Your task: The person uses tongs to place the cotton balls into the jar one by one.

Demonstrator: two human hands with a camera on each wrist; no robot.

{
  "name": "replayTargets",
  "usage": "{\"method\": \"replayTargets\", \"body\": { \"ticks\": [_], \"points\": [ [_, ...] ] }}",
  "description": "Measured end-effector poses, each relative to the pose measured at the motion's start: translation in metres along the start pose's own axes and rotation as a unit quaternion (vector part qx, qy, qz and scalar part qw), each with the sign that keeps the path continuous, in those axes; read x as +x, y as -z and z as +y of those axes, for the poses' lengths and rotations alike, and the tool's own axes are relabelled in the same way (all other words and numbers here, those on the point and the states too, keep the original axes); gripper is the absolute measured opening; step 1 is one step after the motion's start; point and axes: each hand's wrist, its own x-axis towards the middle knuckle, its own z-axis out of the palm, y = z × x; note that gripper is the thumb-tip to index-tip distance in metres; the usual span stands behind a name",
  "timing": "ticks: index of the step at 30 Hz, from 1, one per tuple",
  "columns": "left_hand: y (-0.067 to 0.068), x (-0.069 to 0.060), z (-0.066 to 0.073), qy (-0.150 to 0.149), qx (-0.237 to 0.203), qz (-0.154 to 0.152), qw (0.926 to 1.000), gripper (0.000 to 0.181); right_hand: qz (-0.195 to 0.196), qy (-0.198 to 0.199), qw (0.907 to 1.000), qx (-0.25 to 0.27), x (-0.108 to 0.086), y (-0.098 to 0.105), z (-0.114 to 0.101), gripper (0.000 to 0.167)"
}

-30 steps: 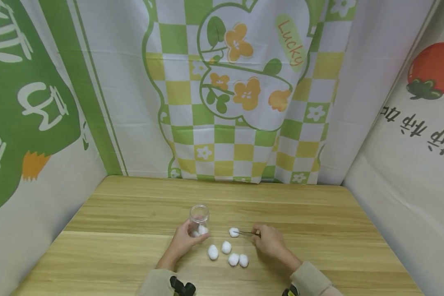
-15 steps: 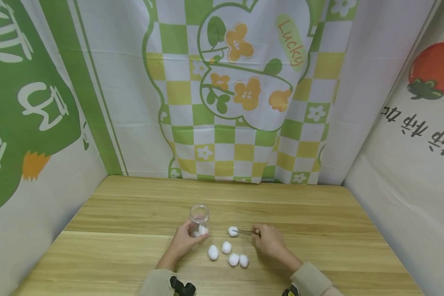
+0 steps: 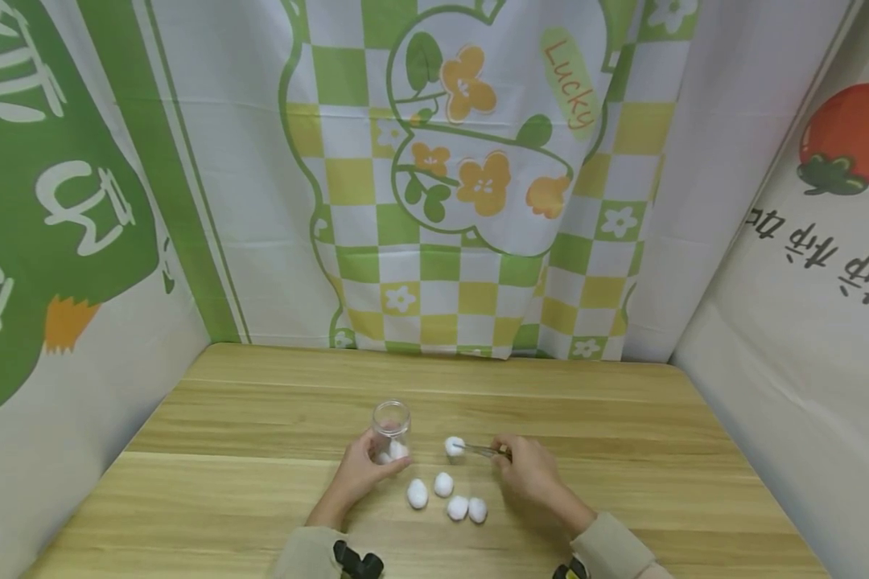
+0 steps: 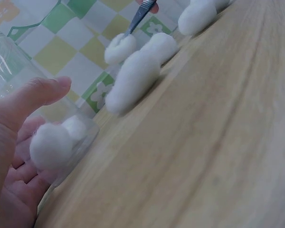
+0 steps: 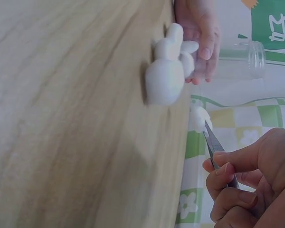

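My left hand [image 3: 360,474] grips a clear jar [image 3: 391,420] low on its side, thumb in front and fingers behind. The jar stands upright on the table, its mouth uncovered, with white cotton balls [image 4: 52,146] at its bottom. My right hand [image 3: 530,470] pinches metal tweezers [image 5: 215,145] between thumb and fingers. A cotton ball [image 3: 454,446] is held in the tweezers' tips, raised off the table to the right of the jar. Several loose cotton balls [image 3: 458,507] lie on the table between the two hands.
The wooden table [image 3: 261,402] reaches back to a checked green and yellow curtain [image 3: 442,297]. Printed cloth hangs along the left and right sides too. A black strap mount [image 3: 358,560] sits at the left sleeve.
The tweezers and their cotton ball have risen from the table and shifted slightly left, nearer the jar. My left hand and the jar have stayed where they were.
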Motion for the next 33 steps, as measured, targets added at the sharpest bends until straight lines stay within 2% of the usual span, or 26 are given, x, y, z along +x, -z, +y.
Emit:
{"method": "replayTargets", "body": {
  "ticks": [4, 11, 24, 27, 33],
  "points": [
    [-0.001, 0.000, 0.002, -0.006, 0.004, -0.005, 1.0000, 0.061, -0.002, -0.001, 0.9999, 0.011, 0.000, 0.004, -0.003, 0.004],
    [-0.004, 0.000, 0.004, -0.007, 0.007, -0.018, 0.9998, 0.059, 0.019, 0.027, 0.9995, 0.005, -0.001, 0.010, -0.011, 0.004],
    [-0.003, 0.001, 0.003, -0.009, 0.012, -0.011, 0.9998, 0.060, 0.043, 0.056, 0.9975, -0.001, -0.001, 0.017, -0.021, 0.005],
    [-0.004, 0.001, 0.003, -0.010, 0.011, -0.010, 0.9998, 0.060, 0.052, 0.056, 0.9971, -0.003, -0.001, 0.019, -0.023, 0.005],
    [-0.004, 0.001, 0.003, -0.011, 0.011, -0.008, 0.9998, 0.059, 0.047, 0.051, 0.9976, 0.006, -0.002, 0.022, -0.026, 0.005]
  ]
}}
